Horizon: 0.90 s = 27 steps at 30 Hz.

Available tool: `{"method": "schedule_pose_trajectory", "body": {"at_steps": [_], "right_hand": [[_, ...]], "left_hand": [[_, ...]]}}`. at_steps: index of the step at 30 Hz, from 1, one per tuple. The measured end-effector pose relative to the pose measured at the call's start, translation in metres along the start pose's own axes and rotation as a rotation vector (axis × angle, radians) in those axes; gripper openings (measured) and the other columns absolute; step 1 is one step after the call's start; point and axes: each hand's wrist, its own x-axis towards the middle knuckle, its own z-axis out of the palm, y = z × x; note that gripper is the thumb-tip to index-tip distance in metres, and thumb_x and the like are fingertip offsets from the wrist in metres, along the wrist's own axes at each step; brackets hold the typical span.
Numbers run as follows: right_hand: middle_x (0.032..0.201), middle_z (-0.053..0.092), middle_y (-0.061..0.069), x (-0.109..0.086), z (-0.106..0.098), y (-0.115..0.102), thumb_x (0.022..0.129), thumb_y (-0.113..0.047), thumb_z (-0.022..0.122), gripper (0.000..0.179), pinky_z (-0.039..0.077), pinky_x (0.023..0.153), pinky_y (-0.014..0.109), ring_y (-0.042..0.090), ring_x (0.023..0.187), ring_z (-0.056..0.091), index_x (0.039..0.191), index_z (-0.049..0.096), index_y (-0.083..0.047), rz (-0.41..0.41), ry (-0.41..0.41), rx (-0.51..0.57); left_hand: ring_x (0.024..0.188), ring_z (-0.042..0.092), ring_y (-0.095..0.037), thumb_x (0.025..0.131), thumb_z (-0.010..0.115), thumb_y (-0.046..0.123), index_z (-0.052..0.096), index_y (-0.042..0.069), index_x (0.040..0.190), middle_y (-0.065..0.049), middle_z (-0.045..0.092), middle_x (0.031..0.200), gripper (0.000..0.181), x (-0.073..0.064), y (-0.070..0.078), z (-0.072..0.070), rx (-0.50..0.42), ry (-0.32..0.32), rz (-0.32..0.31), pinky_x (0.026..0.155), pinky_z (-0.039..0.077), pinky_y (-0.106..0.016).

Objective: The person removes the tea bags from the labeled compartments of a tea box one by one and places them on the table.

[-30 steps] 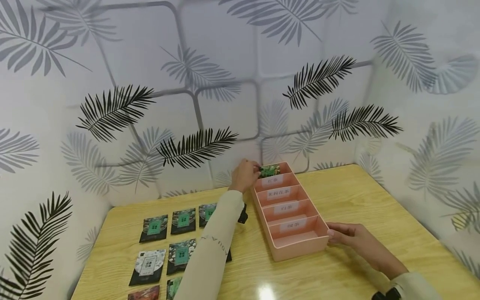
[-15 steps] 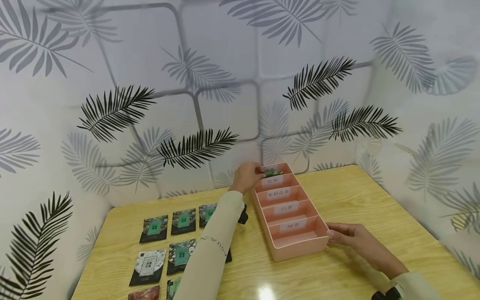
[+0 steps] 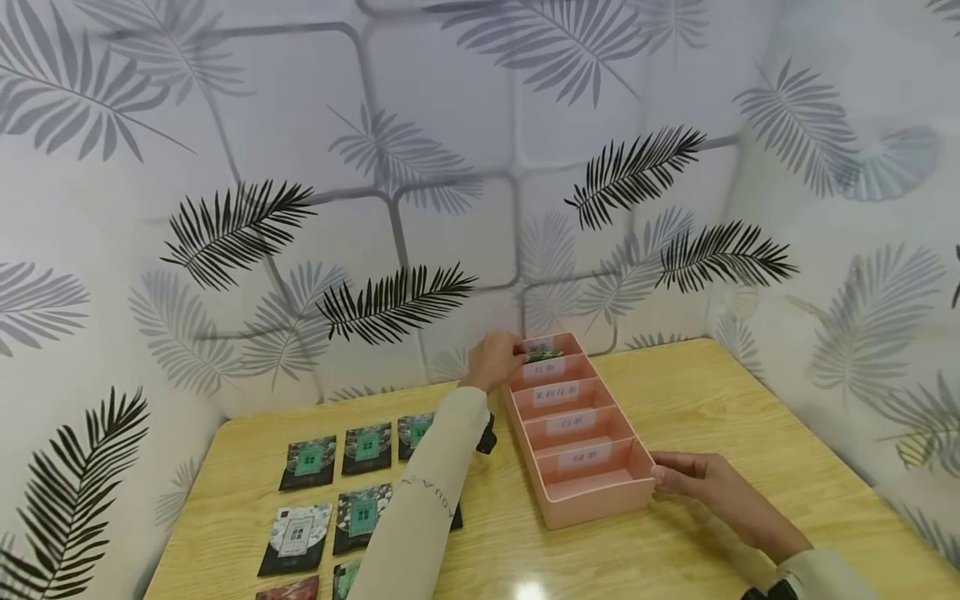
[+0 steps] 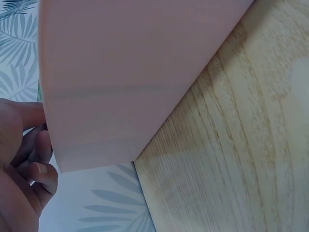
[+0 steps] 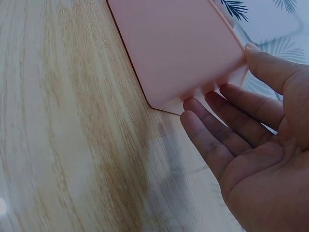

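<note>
A long pink divided box [image 3: 600, 503] with paper labels on its dividers lies on the wooden table. At its far end, my left hand [image 3: 495, 358] pinches the left edge of a green tea packet [image 3: 544, 353], which is mostly down inside the farthest compartment. In the left wrist view, the left fingers [image 4: 43, 174] are bent at the box rim, and the packet is almost wholly hidden by the wall. My right hand [image 3: 708, 487] rests against the near right corner; in the right wrist view its fingers [image 5: 241, 111] lie fairly straight against the outer wall, thumb at the rim.
Left of the box, dark tea packets with green labels [image 3: 367, 447] lie in rows. Among them are a white-and-black packet [image 3: 296, 537] and a red one [image 3: 291, 588]; my left sleeve [image 3: 420, 500] covers part of them. A leaf-patterned wall [image 3: 450, 208] stands behind the table.
The green tea packet has gone down into the farthest compartment, and my left hand has shifted slightly right with it. The right hand stays at the box corner. The head view has tilted slightly up.
</note>
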Motion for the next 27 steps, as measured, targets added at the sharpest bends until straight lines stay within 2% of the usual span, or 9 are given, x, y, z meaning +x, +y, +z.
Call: {"method": "schedule_pose_trajectory", "body": {"at_steps": [4,11,14,22,25,27], "right_hand": [[0.131,0.054,0.022,0.0,0.005,-0.001,0.101,-0.025,0.05,0.054,0.046,0.094,0.041,0.028,0.11,0.061,0.142,0.037,0.008,0.005,-0.001,-0.001],[0.133,0.052,0.022,0.001,0.008,-0.004,0.101,-0.026,0.05,0.055,0.045,0.095,0.042,0.03,0.111,0.061,0.142,0.037,0.007,0.02,0.009,-0.008],[0.134,0.051,0.023,0.001,0.008,-0.004,0.101,-0.027,0.05,0.056,0.045,0.094,0.042,0.029,0.111,0.06,0.142,0.035,0.009,0.015,0.007,-0.021],[0.135,0.05,0.024,-0.001,0.008,-0.007,0.101,-0.029,0.049,0.058,0.046,0.094,0.04,0.027,0.111,0.061,0.143,0.035,0.008,0.036,0.019,-0.033],[0.135,0.049,0.025,-0.002,0.008,-0.007,0.101,-0.029,0.049,0.058,0.046,0.094,0.041,0.028,0.112,0.06,0.143,0.033,0.008,0.038,0.015,-0.031],[0.136,0.048,0.025,-0.001,0.007,-0.007,0.101,-0.029,0.049,0.059,0.046,0.094,0.041,0.028,0.113,0.06,0.143,0.033,0.009,0.045,0.016,-0.028]], "left_hand": [[0.082,0.064,-0.01,0.094,0.062,0.025,0.075,0.019,0.1,0.007,0.07,0.092,0.015,-0.004,-0.001,-0.004,0.0,0.016,0.004,0.071,0.052,-0.032],[0.069,0.06,-0.005,0.094,0.063,0.025,0.075,0.019,0.096,0.007,0.069,0.084,0.013,-0.009,-0.003,-0.013,-0.016,0.119,0.081,0.066,0.051,-0.031],[0.067,0.059,-0.003,0.094,0.063,0.025,0.075,0.02,0.097,0.008,0.07,0.085,0.013,-0.012,-0.003,-0.017,-0.026,0.153,0.1,0.067,0.051,-0.03],[0.078,0.063,-0.006,0.093,0.064,0.028,0.074,0.022,0.102,0.008,0.071,0.097,0.015,-0.019,-0.001,-0.032,-0.031,0.207,0.087,0.07,0.052,-0.03],[0.075,0.062,-0.004,0.093,0.064,0.028,0.074,0.023,0.103,0.008,0.071,0.099,0.015,-0.022,-0.001,-0.037,-0.036,0.222,0.097,0.066,0.05,-0.028],[0.066,0.06,-0.002,0.094,0.063,0.028,0.074,0.023,0.103,0.008,0.071,0.1,0.016,-0.024,-0.001,-0.041,-0.045,0.231,0.109,0.061,0.049,-0.026]]}}
